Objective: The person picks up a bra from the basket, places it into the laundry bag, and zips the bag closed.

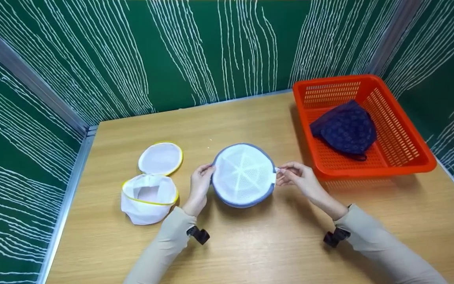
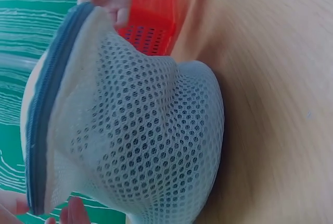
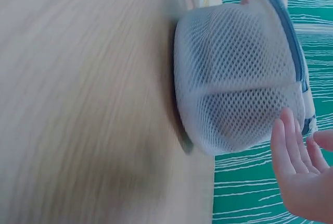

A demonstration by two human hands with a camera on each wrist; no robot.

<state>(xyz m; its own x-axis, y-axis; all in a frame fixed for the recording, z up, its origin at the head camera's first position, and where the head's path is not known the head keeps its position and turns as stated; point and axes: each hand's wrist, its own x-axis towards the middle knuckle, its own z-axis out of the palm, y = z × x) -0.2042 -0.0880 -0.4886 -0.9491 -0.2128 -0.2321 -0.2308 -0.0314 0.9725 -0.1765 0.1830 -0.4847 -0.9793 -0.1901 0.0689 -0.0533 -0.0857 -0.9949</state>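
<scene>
Head: left hand (image 1: 199, 186) pinches mesh bag (image 1: 244, 175) by its rim. Right hand (image 1: 301, 179) pinches white tab (image 1: 278, 170) opposite, likely so rim sits level between grips. Yellow-rimmed white bag (image 1: 148, 215) just outside left grip; red basket (image 1: 373, 173) beyond right.
Left wrist: base seems to rest on table (image 2: 291, 104), probably taking weight off the grips.
Right wrist: fingers (image 3: 281, 146) fairly straight beside bag wall; tab pinch unclear here.

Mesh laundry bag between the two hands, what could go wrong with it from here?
The right hand pinches at the edge, so a hard tug might tip the mesh laundry bag if the left hand slackens. Its side wall creases in the left wrist view and could buckle under pressure. The white bag with yellow trim stands close to the left sleeve, so that arm might knock it.
</scene>
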